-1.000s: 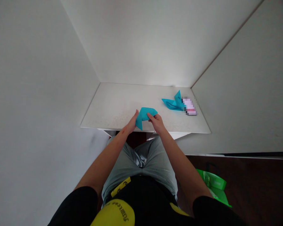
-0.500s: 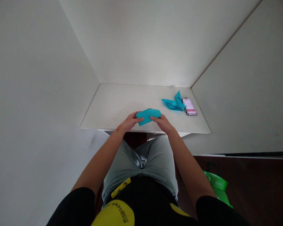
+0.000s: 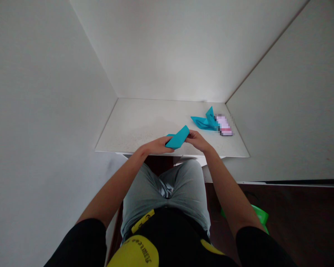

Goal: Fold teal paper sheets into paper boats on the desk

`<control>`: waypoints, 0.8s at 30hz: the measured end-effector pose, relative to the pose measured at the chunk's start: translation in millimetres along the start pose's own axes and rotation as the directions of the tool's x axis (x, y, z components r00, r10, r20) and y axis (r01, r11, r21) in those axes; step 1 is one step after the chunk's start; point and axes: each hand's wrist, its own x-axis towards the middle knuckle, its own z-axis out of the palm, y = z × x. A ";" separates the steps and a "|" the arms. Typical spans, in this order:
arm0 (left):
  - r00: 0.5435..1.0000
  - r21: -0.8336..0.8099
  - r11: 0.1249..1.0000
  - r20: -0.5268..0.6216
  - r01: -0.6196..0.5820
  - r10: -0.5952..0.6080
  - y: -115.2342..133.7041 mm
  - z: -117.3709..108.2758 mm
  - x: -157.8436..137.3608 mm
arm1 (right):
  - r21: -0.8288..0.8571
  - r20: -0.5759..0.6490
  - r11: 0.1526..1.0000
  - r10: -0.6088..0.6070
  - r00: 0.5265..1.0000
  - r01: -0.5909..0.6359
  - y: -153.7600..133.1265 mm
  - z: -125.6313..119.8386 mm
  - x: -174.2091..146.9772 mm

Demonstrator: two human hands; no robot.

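A folded piece of blue paper (image 3: 178,138) is held in both hands, just above the front of the white desk. It is tilted, its right end higher than its left. My left hand (image 3: 160,145) is closed on its left end, thumb and fingers on either side. At the right end my right hand (image 3: 196,139) pinches it, with the fingertips partly hidden behind the paper. Beyond my right hand lies a second blue folded-paper piece (image 3: 207,121) with pointed ends, resting on the desk.
A pixelated pinkish-white rectangular object (image 3: 224,125) touches the second paper piece at the desk's right side. White walls enclose the white desk (image 3: 139,116) at the back and sides. A green plastic object (image 3: 260,214) stands on the dark floor at lower right, partly behind my right arm.
The held paper has been turned from nearly level to a slant, right end up. My left hand has shifted inward along it, and my right hand has moved slightly right.
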 end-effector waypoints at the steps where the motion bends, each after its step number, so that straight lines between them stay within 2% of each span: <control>1: 1.000 0.028 1.000 -0.008 -0.004 0.004 -0.3 2.2 0.4 | 0.010 -0.005 1.000 -0.006 1.000 0.006 1.2 1.0 0.0; 5: 0.997 0.129 0.992 -0.071 -0.014 0.023 -3.4 6.0 0.3 | -0.023 -0.019 0.999 -0.047 0.999 0.047 -0.8 2.2 -2.0; 8: 0.993 0.225 0.974 -0.119 0.026 0.001 -1.0 4.2 -1.4 | -0.073 0.005 0.993 -0.090 0.996 0.090 -6.2 -0.6 -4.8; 11: 0.993 0.276 0.959 -0.117 0.067 -0.035 4.8 1.3 -4.2 | -0.146 0.039 0.978 -0.145 0.989 0.150 -13.3 -4.3 -8.4; 15: 0.994 0.229 0.972 -0.108 0.059 -0.035 5.5 -1.7 -7.7 | -0.301 0.092 0.927 -0.206 0.974 0.224 -27.0 -7.5 -15.5; 18: 0.988 0.129 0.992 -0.152 -0.018 0.038 -2.1 -3.1 -7.6 | -0.408 0.126 0.869 -0.249 0.960 0.279 -37.6 -8.8 -22.4; 21: 0.953 0.063 0.995 -0.286 -0.084 0.098 -11.2 -3.2 -4.9 | -0.496 0.109 0.813 -0.290 0.951 0.305 -42.6 -10.0 -28.6; 24: 0.874 0.056 0.998 -0.482 -0.036 0.058 -16.9 -1.9 -2.9 | -0.557 0.043 0.785 -0.300 0.953 0.272 -39.5 -10.5 -32.1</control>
